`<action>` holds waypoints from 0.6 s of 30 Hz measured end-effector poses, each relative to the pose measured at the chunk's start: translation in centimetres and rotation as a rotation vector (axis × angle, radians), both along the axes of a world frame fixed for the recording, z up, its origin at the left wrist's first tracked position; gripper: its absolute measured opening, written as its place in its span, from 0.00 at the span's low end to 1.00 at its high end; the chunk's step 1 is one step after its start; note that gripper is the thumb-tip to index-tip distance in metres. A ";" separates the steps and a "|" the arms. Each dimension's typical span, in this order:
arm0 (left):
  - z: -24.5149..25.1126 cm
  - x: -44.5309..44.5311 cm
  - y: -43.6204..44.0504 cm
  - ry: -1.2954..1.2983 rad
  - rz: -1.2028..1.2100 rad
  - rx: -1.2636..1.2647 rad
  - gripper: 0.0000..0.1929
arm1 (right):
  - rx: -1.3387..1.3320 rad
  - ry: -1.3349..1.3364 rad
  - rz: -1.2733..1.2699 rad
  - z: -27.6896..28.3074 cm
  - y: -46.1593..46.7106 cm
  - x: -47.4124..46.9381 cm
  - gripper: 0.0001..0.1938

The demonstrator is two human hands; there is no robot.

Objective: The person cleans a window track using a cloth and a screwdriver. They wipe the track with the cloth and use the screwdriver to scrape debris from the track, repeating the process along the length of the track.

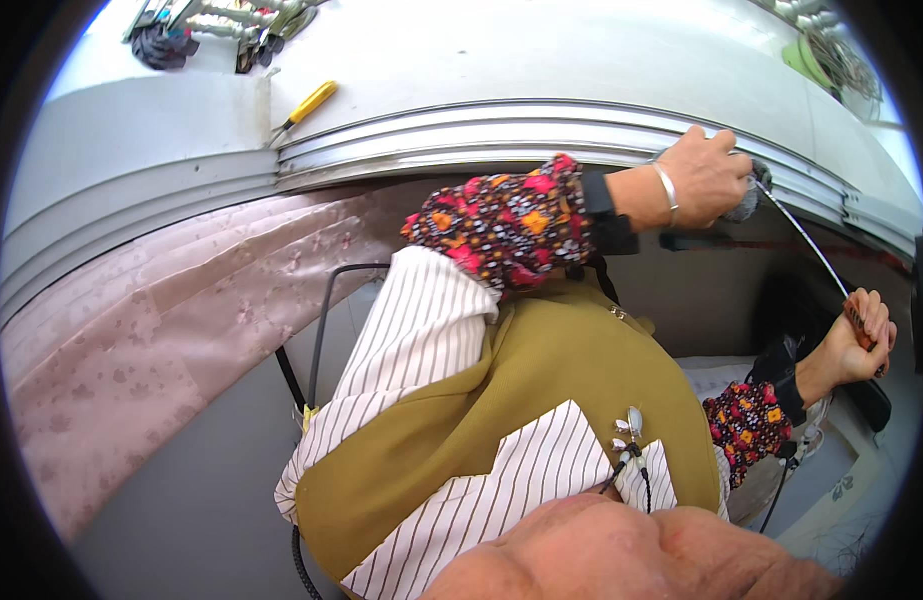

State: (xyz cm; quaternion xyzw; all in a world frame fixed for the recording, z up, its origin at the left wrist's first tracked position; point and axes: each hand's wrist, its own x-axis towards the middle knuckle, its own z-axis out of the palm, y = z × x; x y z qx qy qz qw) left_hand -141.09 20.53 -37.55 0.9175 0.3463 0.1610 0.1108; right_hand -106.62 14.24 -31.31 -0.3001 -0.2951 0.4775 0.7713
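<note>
My left hand grips a bunched grey cloth over the metal sliding-window track. Out to the right, my right hand is closed around the orange-and-black handle of a screwdriver. Its long metal shaft slants up to the cloth beside my left fingers; the tip is hidden there. A yellow-handled tool lies at the left end of the track, its thin metal end against the frame corner.
A pink patterned curtain hangs along the left under the frame. Beyond the track runs a white ledge. A green bucket stands far right, and a dark bundle lies far left. A black metal bar rises beside my left arm.
</note>
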 end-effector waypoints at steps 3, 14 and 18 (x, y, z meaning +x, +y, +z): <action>2.3 -6.0 -1.0 0.059 0.018 0.023 0.17 | -0.060 0.068 0.088 0.4 1.5 -5.3 0.12; 13.1 -18.5 -8.0 0.041 0.286 0.259 0.31 | 0.018 0.158 0.289 8.3 4.6 -20.7 0.02; 15.8 -22.0 -11.7 0.092 0.436 0.265 0.32 | -0.048 0.325 0.574 7.9 4.4 -26.1 0.08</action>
